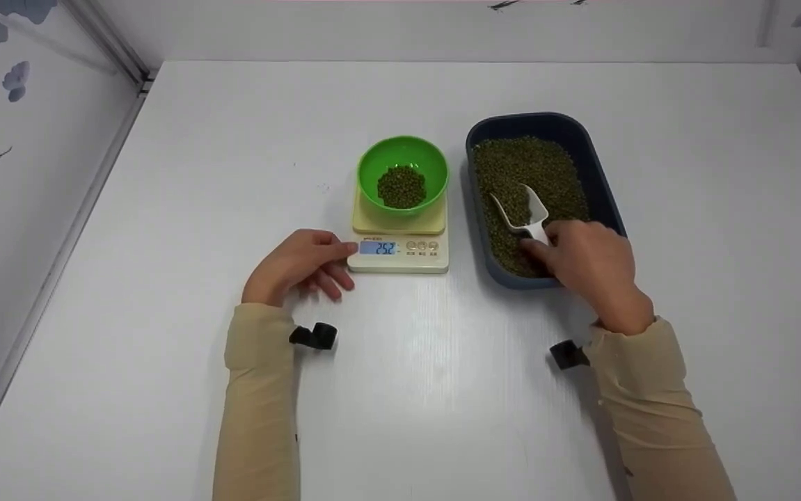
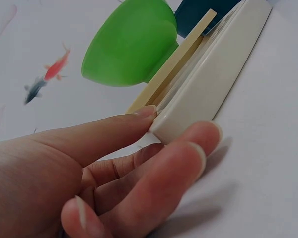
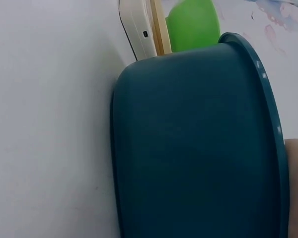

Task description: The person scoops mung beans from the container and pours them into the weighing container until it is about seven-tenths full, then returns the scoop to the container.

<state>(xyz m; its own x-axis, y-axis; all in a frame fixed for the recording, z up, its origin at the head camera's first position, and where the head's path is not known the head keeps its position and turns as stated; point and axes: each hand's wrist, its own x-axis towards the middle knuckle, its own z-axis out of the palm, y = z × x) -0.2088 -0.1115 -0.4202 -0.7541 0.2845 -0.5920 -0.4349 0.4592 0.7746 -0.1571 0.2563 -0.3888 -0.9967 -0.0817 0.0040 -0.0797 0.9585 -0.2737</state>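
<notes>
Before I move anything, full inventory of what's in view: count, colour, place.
Table: one, white, under everything
Walls: several, whitish with printed motifs, behind and beside the table
Scale: one, white with pale yellow platform, mid-table
Bowl: one, bright green, on the scale's platform
Tub: one, dark blue, right of the scale
Beans: too many to count, olive green, in bowl, tub and scoop
Scoop: one, white, in the tub
Wrist cameras: two, black, one by each wrist
Sleeves: two, beige, on the forearms
Left hand: one, bare, at the scale's left edge
Right hand: one, bare, holding the scoop's handle
</notes>
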